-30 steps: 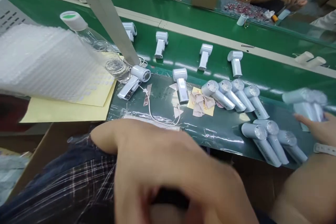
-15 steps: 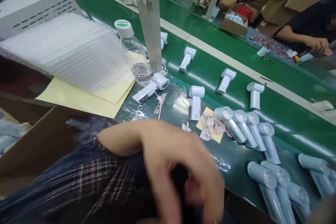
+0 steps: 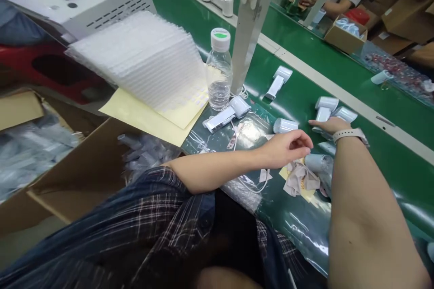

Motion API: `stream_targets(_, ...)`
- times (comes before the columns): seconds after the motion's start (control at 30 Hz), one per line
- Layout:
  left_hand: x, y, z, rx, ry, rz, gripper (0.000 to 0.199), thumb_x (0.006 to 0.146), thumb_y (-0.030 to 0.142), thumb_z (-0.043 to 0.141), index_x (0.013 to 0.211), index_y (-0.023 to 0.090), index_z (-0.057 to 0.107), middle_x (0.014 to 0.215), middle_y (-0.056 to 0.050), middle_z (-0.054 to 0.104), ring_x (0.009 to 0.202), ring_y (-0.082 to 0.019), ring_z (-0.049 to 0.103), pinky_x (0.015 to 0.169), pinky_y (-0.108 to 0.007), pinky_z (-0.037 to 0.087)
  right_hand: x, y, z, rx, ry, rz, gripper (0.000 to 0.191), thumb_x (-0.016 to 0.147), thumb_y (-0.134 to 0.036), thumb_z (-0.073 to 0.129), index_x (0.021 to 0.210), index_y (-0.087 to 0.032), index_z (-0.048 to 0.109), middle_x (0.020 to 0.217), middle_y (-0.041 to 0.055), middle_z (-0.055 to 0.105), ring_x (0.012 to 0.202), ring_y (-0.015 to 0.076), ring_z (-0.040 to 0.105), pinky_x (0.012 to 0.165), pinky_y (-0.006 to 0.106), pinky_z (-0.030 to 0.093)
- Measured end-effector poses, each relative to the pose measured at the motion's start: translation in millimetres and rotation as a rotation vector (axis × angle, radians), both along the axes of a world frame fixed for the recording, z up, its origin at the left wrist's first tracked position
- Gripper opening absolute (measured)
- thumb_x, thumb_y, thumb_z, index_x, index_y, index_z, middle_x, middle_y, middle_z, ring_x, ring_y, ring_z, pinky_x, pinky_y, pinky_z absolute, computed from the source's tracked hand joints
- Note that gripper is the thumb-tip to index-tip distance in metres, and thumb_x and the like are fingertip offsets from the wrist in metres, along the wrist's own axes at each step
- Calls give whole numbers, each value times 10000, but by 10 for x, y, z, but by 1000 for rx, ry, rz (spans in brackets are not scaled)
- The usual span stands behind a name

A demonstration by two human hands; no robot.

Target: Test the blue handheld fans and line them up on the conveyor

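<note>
My left hand (image 3: 293,146) hovers over the mat with fingers loosely curled and apart, holding nothing that I can see. Just behind it lies a white handheld fan (image 3: 285,125), its handle hidden. On the green belt my right hand (image 3: 330,125), a watch on its wrist, reaches across the handles of two handheld fans. The heads of the left fan (image 3: 326,102) and the right fan (image 3: 345,114) show beyond it. The thumb crosses the left handle; the other fingers are hidden. Below both hands are a light-blue fan (image 3: 317,162) and a crumpled cloth (image 3: 301,179).
A water bottle (image 3: 219,72) stands beside a metal post (image 3: 252,22). Near it lies a white fan (image 3: 227,115) with a cable. Bubble-wrap sheets (image 3: 145,58), a white machine (image 3: 84,0) and an open carton (image 3: 77,167) are at left. Another fan (image 3: 278,82) lies on the belt.
My view has swung left. My right arm has reached out to the fans on the belt. My left hand has come up over the mat. The right-hand belt fan now lies tilted against its neighbour.
</note>
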State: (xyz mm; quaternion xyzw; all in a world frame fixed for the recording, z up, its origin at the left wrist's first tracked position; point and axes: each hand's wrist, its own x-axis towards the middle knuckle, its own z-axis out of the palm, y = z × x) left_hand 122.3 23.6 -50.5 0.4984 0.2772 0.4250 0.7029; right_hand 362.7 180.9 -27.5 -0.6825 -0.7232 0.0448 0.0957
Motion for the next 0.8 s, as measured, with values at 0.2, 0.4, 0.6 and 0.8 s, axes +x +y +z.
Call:
stream_targets(0.2,117,98,10,-494,-371,116,293,1012,442,678,1189,217,619,1398,-143,693,1415,-277,643,1248,-454,463,-481,-803,483,-169,-34,-52,495,875,-635,730,923,-145,781,792,103,701,740,239,628,741,436,461)
stream_targets(0.4,16,22,162,-461,-594,96,340,1010,433,699,1245,187,719,1286,-130,779,1339,-288,701,1232,-458,506,-854,-1985,493,43,154,295,680,970,-777,481,1229,-217,768,1373,224,639,1351,438,586,1068,620,487)
stream_targets(0.6,-130,41,224,-401,-533,54,253,1023,362,693,1181,169,741,1120,-64,794,1314,-252,703,1225,-417,493,-1138,-2529,-286,59,298,-148,443,1042,-510,369,958,-190,663,780,139,630,754,305,622,699,438,455)
stream_targets(0.8,-246,75,266,-262,-568,46,576,1117,601,427,895,139,690,1069,-93,770,1359,-264,671,1214,-461,491,-1358,-2658,-470,-128,493,41,238,968,-445,562,904,-224,620,815,96,720,768,250,676,726,369,504)
